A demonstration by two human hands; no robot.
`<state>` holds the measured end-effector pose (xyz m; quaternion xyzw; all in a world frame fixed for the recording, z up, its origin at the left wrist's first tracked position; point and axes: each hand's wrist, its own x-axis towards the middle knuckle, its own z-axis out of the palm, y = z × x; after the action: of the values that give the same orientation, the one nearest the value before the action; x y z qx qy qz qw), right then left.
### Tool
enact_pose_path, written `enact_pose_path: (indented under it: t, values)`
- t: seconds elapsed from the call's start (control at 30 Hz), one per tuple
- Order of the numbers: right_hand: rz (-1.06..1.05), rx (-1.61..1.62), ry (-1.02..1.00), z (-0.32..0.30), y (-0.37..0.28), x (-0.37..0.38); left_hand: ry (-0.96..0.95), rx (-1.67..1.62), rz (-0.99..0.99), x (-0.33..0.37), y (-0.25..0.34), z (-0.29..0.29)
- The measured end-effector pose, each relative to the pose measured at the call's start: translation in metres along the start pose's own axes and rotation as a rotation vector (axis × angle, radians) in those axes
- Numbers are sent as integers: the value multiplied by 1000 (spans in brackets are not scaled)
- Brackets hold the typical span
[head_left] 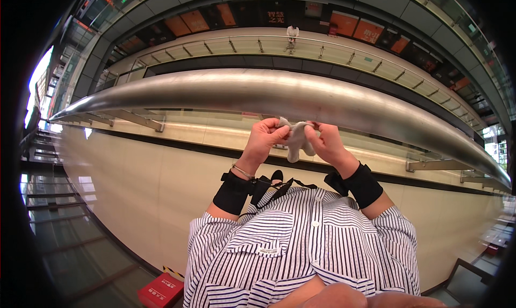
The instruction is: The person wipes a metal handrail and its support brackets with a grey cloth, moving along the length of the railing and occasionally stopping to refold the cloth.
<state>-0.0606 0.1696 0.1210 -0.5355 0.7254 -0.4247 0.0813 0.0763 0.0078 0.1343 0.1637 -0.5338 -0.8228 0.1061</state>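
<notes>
Between my two hands hangs a small, limp piece of light grey cloth [295, 142], bunched at the top with rounded ends drooping below; whether it is a glove or a rag I cannot tell. My left hand [262, 141] pinches its upper left edge between thumb and fingers. On the other side my right hand [327, 144] grips the upper right part, thumb on top. Both hands are just below and on the near side of a thick brushed-metal handrail [269, 88], which crosses in front of me.
Beneath the handrail are metal brackets [134, 118] and a glass barrier. Beyond it, a far walkway has a glass railing [215, 45], and a person [292, 33] is there. A red box [161, 291] stands on the floor at the lower left.
</notes>
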Motion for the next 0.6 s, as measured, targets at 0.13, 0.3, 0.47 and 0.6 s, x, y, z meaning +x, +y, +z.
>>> enact_pose_path:
  t: [0.13, 0.3, 0.47, 0.6]
  values:
    - [-140, -47, 151, 0, 6, 6, -54, -89, -40, 3, -3, 0]
    - [234, 751, -137, -25, -14, 11, -38, -82, 21, 15, -36, -19]
    - [369, 1192, 22, -32, -9, 7, -160, -86, -80, 18, -47, -18]
    - [428, 1475, 313, -27, 7, 0, -186, 12, -174, 16, -46, -9]
